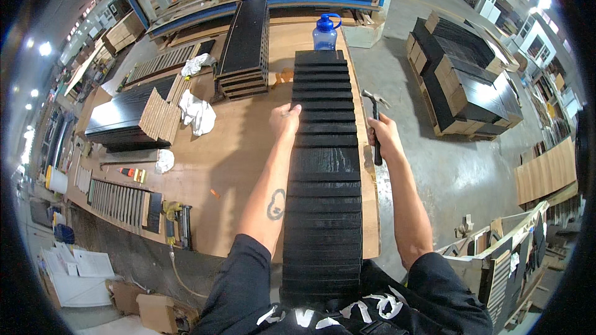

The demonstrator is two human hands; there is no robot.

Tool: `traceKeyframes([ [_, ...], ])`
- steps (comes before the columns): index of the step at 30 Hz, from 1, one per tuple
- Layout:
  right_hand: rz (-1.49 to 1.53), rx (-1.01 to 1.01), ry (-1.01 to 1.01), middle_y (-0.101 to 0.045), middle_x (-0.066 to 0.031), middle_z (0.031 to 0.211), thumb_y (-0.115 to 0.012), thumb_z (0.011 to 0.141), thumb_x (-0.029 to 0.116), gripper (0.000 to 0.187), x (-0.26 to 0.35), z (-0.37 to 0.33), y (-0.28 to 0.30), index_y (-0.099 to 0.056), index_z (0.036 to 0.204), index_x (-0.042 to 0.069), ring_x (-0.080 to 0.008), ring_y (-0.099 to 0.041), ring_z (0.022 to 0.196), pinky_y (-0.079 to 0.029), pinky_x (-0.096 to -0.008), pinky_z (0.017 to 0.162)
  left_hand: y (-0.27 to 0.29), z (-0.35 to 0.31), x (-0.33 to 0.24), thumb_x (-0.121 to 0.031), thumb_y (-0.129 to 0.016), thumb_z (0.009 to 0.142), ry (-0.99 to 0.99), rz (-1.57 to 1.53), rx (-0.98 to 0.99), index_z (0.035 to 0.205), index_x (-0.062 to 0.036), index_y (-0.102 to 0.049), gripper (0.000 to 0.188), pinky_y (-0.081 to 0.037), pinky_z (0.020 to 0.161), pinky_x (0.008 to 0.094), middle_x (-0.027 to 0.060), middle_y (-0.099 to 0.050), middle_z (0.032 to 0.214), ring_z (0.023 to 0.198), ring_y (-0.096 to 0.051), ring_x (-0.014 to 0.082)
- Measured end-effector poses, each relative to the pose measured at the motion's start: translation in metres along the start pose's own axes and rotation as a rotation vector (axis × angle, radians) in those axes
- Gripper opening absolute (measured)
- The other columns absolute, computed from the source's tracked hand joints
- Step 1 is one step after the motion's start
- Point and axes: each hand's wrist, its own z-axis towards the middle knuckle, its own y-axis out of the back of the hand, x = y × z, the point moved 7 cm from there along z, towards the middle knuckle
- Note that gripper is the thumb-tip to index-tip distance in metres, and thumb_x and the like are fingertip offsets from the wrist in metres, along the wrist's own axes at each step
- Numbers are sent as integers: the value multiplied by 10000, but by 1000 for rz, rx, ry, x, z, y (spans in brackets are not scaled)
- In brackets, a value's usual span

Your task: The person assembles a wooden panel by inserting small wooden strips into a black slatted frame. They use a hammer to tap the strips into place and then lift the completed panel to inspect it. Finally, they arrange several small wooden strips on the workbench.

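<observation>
A long black slatted panel (325,164) runs away from my body along the workbench, with narrow raised strips across it. Its near end reaches my shirt. At its left edge, my left hand (285,122) grips the side, thumb up; the other fingers are partly hidden. Off the right edge, my right hand (386,138) is closed round the black handle of a claw hammer (377,155). The metal hammer head points up and away, above the bench edge. A blue water bottle (325,34) stands just beyond the panel's far end.
The wooden workbench (230,149) carries a tall stack of black boards (244,43), a lower black stack (127,111), white rags (197,115) and a nail gun (178,223). A loaded pallet (462,80) sits on the floor at right. A blue-framed machine (267,6) stands behind.
</observation>
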Motion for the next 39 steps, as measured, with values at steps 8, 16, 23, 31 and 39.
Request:
traceKeyframes([
  [8,-144,-10,28,-492,30,604,-628,936,127,336,-9,-34,-8,-614,1260,41,-79,-452,474,-380,-270,423,-5,22,29,-183,-789,812,-17,-113,-60,1121,22,-723,377,-522,873,338,185,-731,1062,972,-698,251],
  [16,-120,-28,53,-475,26,610,-631,919,112,364,4,-23,-9,-594,1270,23,-79,-441,467,-371,-271,416,-11,22,22,-197,-766,824,-15,-136,15,1174,59,-682,442,-499,972,365,272,-686,1145,1104,-674,320],
  [23,25,146,-32,-487,4,632,-634,898,105,199,22,25,-37,-598,1060,-4,-81,-450,464,-368,-269,412,-19,39,29,-180,-767,816,-28,-190,62,1179,53,-682,440,-498,959,344,254,-696,1142,1080,-683,308],
  [31,-1208,197,743,-700,-245,984,-632,892,228,388,119,-4,-131,-593,1244,70,-417,-671,965,-531,-507,838,3,4,9,-206,-804,778,-115,55,-112,921,18,-728,276,-532,782,404,228,-716,833,829,-713,339],
  [39,-1803,449,1254,-725,-136,790,-677,752,96,115,145,-24,-255,-734,851,86,-297,-724,756,-552,-394,632,7,-2,7,-342,-774,780,-72,107,-157,853,-34,-744,318,-530,724,459,192,-720,823,793,-700,375],
])
